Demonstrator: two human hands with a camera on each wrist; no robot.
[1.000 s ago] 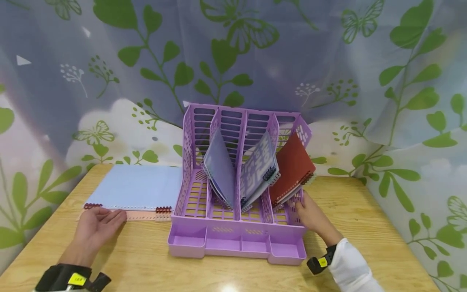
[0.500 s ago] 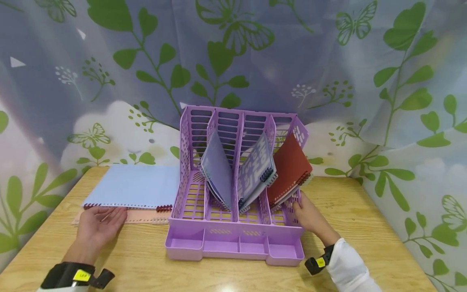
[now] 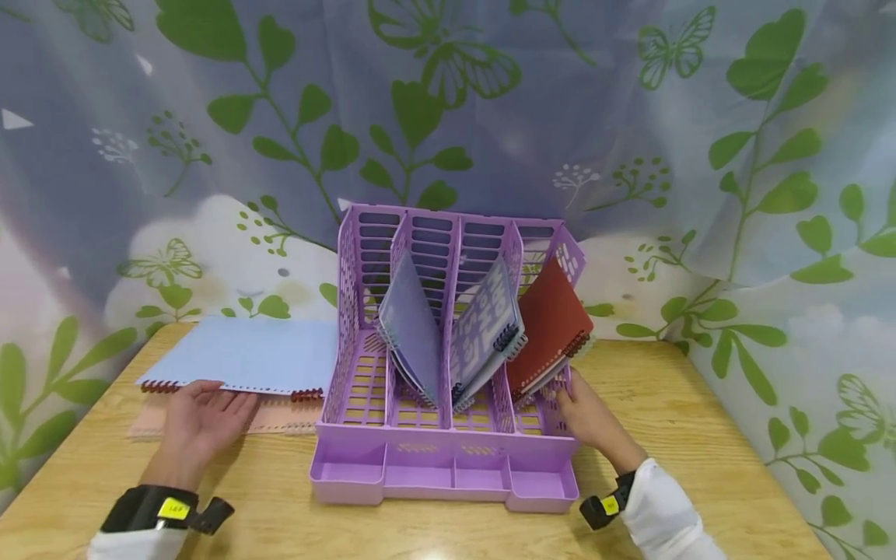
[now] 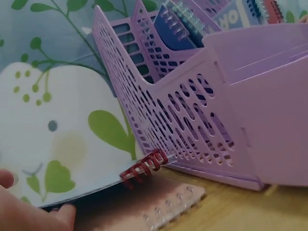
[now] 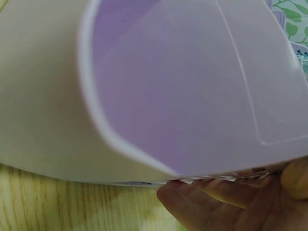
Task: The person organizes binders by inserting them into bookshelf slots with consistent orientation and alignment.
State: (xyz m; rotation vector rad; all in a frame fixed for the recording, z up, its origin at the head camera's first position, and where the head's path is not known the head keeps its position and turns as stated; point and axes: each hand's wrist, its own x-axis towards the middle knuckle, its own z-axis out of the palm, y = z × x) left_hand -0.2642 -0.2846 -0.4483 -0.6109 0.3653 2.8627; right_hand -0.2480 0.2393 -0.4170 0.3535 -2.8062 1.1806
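My left hand [image 3: 203, 424] pinches the near edge of a light blue spiral notebook [image 3: 245, 354], thumb above and fingers beneath. That edge is raised a little off a pink spiral notebook [image 3: 280, 420] lying under it; the left wrist view shows a gap between the blue notebook's red coil [image 4: 144, 168] and the pink cover. My right hand [image 3: 595, 412] grips the right side wall of a purple file organizer [image 3: 420, 494], thumb at the wall's front edge. In the right wrist view its fingers [image 5: 192, 207] lie against the outer side, partly hidden.
Leaning in the organizer's sections are a blue-violet notebook [image 3: 413, 323], a grey-blue notebook with white lettering [image 3: 483, 334] and a red notebook [image 3: 549, 327]. Small trays run along its front. Behind the wooden table [image 3: 266, 513] hangs a leaf-patterned curtain [image 3: 518, 148].
My left hand has slid its fingers under the blue notebook and lifted its near edge, uncovering more of the pink one. The right hand stays at the organizer; the view has shifted slightly.
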